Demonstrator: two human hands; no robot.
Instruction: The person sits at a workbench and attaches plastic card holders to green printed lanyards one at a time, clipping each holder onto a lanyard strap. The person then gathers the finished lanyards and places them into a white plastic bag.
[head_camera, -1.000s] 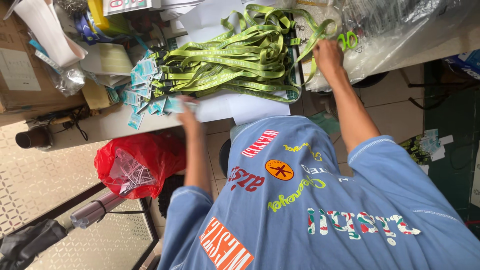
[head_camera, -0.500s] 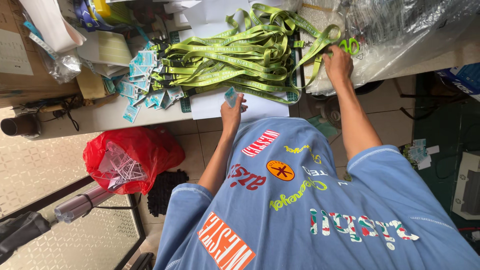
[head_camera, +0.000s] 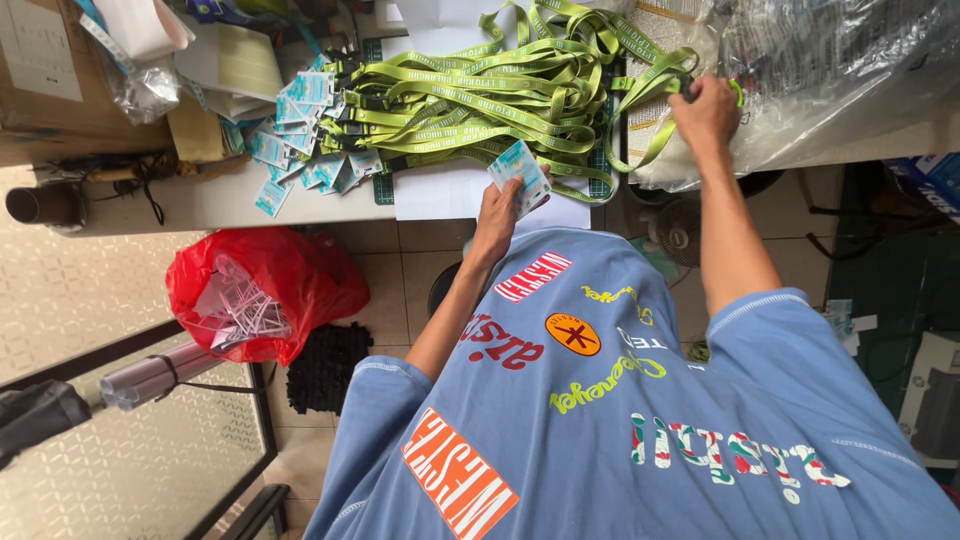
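Observation:
My left hand (head_camera: 496, 218) holds a small light-blue printed card (head_camera: 520, 174) upright over the white paper (head_camera: 436, 192) at the table's near edge. My right hand (head_camera: 706, 108) is farther right, closed on a loop of a lime-green lanyard (head_camera: 650, 140). That loop runs into a big pile of the same lanyards (head_camera: 470, 95) with black clips, spread across the table. To the left of that pile lie several more blue cards (head_camera: 300, 140). My blue shirt with coloured patches fills the lower frame.
A crumpled clear plastic bag (head_camera: 840, 70) lies at the table's right end beside my right hand. A cardboard box (head_camera: 45, 90) and paper stacks sit at the left. On the floor below the table edge (head_camera: 190, 208) stand a red plastic bag (head_camera: 300, 275) and a small fan (head_camera: 680, 232).
My left hand picked a blue card off the table's near edge and raised it, moving right. My right hand stayed on the green lanyard loop.

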